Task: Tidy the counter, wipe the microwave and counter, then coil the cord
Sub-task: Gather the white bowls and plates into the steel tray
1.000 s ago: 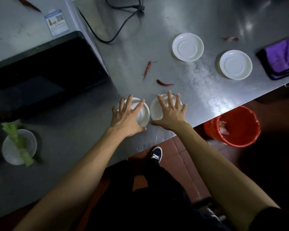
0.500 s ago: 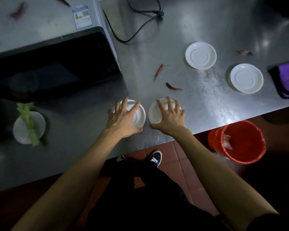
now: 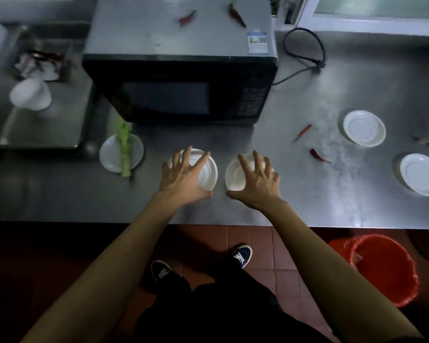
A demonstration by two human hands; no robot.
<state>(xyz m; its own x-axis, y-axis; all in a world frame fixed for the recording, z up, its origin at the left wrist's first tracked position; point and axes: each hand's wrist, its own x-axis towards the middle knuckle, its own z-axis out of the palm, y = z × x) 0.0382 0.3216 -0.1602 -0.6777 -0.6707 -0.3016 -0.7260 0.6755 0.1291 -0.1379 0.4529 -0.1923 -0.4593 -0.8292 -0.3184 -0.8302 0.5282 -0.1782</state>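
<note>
My left hand (image 3: 181, 179) arches over a white saucer (image 3: 209, 175), fingertips on its far rim and thumb at its near rim. My right hand (image 3: 258, 184) grips a second white saucer (image 3: 234, 175) the same way, right beside the first. Both saucers sit on the steel counter (image 3: 307, 199) in front of the black microwave (image 3: 178, 95). The microwave's black cord (image 3: 305, 58) lies looped behind its right side. Red chilies lie on the microwave top (image 3: 187, 18) and on the counter (image 3: 318, 155).
Two more white saucers (image 3: 364, 128) (image 3: 422, 174) sit at the right. A saucer (image 3: 109, 157) with a green stalk (image 3: 124, 149) is to the left. A sink (image 3: 35, 125) holds a white bowl (image 3: 31, 94). A red bucket (image 3: 382, 268) stands on the floor.
My fingers went from lying flat on the two saucers to arching over their rims. The view swung so the whole microwave and the sink now show.
</note>
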